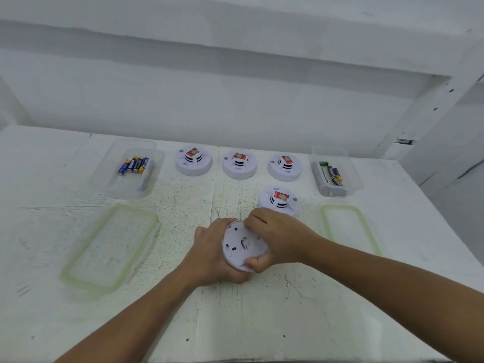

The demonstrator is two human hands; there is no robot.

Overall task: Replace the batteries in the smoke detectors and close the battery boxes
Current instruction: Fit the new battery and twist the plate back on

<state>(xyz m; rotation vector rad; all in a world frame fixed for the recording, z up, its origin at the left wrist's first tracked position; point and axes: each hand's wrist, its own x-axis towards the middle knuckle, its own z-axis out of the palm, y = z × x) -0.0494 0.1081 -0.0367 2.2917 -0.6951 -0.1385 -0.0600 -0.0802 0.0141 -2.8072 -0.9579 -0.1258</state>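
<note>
Centre of frame, low: smoke detector (pixel 242 247) tipped up, underside showing, clamped in left hand (pixel 212 254) from behind and right hand (pixel 275 238) across its rim. Just above, another detector (pixel 279 200) on the worktop (pixel 262 310). Upper left, battery box (pixel 128 169), lid off.

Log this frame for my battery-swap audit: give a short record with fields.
held item: smoke detector, underside up
left hand: grips its rim
right hand: grips its other side
detectors on table: four, one nearest
left container: blue batteries
right container: mixed batteries
lids: two, lying off, left lid
</note>
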